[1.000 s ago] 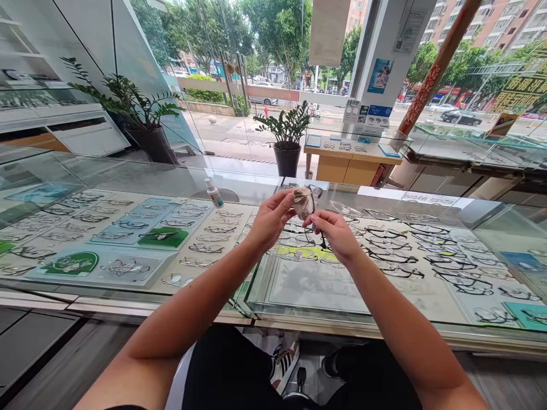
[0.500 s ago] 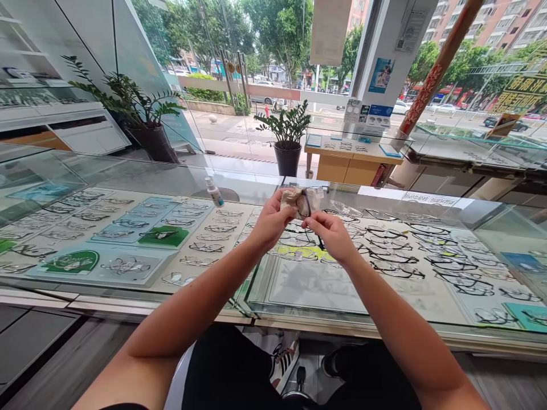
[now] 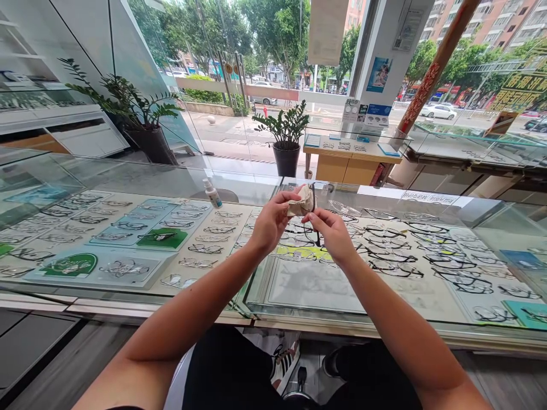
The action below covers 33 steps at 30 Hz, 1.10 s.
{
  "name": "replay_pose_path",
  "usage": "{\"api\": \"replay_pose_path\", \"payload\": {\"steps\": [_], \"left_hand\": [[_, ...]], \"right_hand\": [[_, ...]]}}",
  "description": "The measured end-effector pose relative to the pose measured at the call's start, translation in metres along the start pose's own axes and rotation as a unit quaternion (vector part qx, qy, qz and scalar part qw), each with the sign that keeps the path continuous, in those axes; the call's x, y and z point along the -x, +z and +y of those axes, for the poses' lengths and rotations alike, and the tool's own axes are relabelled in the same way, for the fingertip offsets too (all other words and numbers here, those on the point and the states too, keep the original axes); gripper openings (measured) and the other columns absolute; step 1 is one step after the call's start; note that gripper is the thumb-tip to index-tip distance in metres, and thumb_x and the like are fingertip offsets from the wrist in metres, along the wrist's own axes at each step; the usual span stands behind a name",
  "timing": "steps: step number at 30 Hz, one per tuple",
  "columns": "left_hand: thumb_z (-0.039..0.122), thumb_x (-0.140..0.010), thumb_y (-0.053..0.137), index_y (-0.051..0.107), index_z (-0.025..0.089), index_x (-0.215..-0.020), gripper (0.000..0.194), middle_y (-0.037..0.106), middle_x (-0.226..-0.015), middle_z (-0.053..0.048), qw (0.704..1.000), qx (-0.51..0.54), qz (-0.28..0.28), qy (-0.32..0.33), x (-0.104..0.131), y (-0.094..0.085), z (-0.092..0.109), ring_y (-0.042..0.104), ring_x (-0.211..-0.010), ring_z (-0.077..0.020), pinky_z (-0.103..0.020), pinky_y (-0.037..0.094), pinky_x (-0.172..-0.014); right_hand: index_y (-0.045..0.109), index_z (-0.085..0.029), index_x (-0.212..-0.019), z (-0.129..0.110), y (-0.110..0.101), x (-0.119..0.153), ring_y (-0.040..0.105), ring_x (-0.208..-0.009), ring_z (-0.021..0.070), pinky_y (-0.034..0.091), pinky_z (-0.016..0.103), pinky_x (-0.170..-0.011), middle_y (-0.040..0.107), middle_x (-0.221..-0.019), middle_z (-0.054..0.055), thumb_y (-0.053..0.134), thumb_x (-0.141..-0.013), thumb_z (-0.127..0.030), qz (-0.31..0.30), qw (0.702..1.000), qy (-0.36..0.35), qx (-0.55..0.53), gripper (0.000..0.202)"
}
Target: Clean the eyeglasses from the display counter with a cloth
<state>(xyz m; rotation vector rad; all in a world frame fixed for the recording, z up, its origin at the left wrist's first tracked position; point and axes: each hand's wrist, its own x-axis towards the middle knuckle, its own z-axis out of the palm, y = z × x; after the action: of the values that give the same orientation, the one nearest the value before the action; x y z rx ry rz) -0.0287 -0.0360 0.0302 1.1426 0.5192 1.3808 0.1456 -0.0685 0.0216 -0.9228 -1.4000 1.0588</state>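
Observation:
Above the glass counter, my left hand is closed on a beige cloth, which is bunched against a pair of dark-framed glasses. My right hand pinches the same glasses near the middle of the frame, just right of the cloth. One dark temple arm hangs below my right fingertips. The cloth and fingers hide part of the lenses.
A white spray bottle stands on the glass counter to the left. Rows of glasses lie inside the case. Beyond it are a potted plant and a wooden cabinet.
The glasses have turned to a more edge-on angle, and the cloth has shifted with my left fingers. Both hands keep their hold.

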Motion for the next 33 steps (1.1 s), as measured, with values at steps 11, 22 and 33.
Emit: {"api": "replay_pose_path", "payload": {"steps": [11, 22, 33], "left_hand": [[0.019, -0.074, 0.096, 0.08, 0.022, -0.118, 0.047, 0.08, -0.128, -0.008, 0.999, 0.02, -0.012, -0.025, -0.006, -0.006, 0.001, 0.075, -0.118, -0.0212, -0.032, 0.058, -0.102], [0.032, -0.078, 0.101, 0.085, 0.014, -0.11, 0.04, 0.08, -0.1, -0.008, 0.987, -0.008, -0.123, -0.102, -0.012, -0.02, 0.009, 0.072, -0.088, -0.0157, -0.027, 0.054, -0.084], [0.052, -0.087, 0.093, 0.078, 0.017, -0.082, 0.039, 0.072, -0.077, -0.006, 0.971, -0.045, -0.22, -0.083, -0.008, -0.016, 0.016, 0.068, -0.078, -0.0199, -0.035, 0.052, -0.08]], "right_hand": [[0.078, -0.024, -0.08, 0.001, -0.001, -0.001, 0.041, -0.074, 0.0173, 0.037, 0.036, -0.075, 0.063, -0.078, 0.001, 0.079, -0.087, -0.06, -0.03, 0.998, 0.016, -0.054, 0.037], [0.08, -0.024, -0.083, -0.002, -0.01, -0.001, 0.044, -0.077, 0.018, 0.037, 0.036, -0.079, 0.066, -0.081, 0.001, 0.079, -0.092, -0.06, -0.104, 0.993, -0.004, -0.05, 0.037], [0.081, -0.025, -0.083, -0.002, -0.014, 0.001, 0.045, -0.08, 0.0198, 0.038, 0.037, -0.081, 0.065, -0.081, 0.002, 0.081, -0.092, -0.063, -0.155, 0.986, 0.007, -0.066, 0.039]]}}
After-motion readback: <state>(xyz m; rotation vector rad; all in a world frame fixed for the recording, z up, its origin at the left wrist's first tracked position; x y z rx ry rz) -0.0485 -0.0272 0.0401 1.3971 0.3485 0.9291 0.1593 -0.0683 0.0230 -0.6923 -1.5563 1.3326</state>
